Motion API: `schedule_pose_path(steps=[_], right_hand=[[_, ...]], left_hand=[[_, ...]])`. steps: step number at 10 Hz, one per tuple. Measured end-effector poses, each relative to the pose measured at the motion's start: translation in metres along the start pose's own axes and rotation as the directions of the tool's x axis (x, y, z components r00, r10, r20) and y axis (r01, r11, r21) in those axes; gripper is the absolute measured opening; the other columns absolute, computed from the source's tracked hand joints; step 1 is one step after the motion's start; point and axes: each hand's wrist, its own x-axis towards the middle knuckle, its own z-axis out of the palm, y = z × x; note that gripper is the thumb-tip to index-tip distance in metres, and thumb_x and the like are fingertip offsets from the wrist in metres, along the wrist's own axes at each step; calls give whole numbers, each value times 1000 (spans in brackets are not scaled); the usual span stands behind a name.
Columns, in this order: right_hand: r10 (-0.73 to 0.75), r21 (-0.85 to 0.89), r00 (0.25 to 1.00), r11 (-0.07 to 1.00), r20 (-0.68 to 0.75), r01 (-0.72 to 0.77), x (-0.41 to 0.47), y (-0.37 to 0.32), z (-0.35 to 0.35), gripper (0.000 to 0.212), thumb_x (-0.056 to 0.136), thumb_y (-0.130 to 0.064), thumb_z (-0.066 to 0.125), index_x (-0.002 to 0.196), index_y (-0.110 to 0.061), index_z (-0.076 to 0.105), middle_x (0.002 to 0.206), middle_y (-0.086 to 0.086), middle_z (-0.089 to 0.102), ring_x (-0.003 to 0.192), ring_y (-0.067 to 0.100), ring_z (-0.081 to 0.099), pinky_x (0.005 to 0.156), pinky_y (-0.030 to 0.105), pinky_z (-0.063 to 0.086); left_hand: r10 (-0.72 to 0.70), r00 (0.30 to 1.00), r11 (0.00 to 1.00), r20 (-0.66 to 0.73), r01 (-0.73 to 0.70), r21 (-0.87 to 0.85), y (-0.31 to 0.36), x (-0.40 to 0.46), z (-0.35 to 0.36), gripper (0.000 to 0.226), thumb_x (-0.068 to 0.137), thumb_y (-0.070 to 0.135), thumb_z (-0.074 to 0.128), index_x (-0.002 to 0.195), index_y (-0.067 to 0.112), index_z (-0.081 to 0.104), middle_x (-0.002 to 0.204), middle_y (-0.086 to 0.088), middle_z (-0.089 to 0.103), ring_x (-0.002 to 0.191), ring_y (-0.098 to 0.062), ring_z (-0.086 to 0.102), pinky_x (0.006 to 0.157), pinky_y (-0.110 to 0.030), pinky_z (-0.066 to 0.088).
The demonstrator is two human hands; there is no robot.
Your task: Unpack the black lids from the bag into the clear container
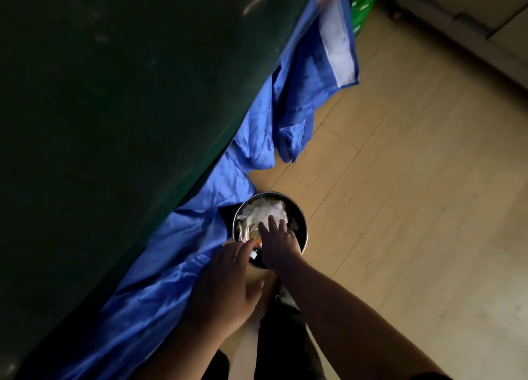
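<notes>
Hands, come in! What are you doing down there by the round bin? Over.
Right hand reaching into the round bin, fingers spread over crumpled white stuff. Left hand open at the rim. No black lids or clear container in sight. Blue cloth crowds the bin.

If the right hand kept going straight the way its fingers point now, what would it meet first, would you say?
Most likely the crumpled white bag inside the round metal-rimmed bin; the right hand already reaches over the rim with fingers spread above it. Depth is unclear, so it may be touching.

left hand (225, 288): showing bare, no glove or ring | right hand (278, 244): showing bare | forearms: showing no sleeves | legs: wearing dark trousers (281, 348)
</notes>
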Motion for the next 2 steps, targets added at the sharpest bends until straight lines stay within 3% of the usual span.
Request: schedule_pose_path(steps=[1, 2], right_hand=[[4, 79, 999, 997, -33, -2, -56, 7, -36, 66, 99, -26, 52, 159, -21, 23, 170, 13, 16, 152, 41, 22, 111, 54, 41], [8, 169, 997, 986, -79, 5, -121, 8, -75, 64, 94, -23, 57, 154, -24, 34, 161, 6, 33, 144, 30, 36, 107, 51, 46]], left_hand=[[18, 999, 999, -45, -19, -31, 15, -16, -24, 72, 79, 38, 73, 143, 16, 48, 136, -7, 59, 126, -28, 55, 98, -44, 51], [-38, 999, 998, 17, 38, -52, 33, -43, -56, 75, 83, 49, 62, 149, 20, 40, 145, -3, 51, 135, -23, 45, 107, -42, 43]])
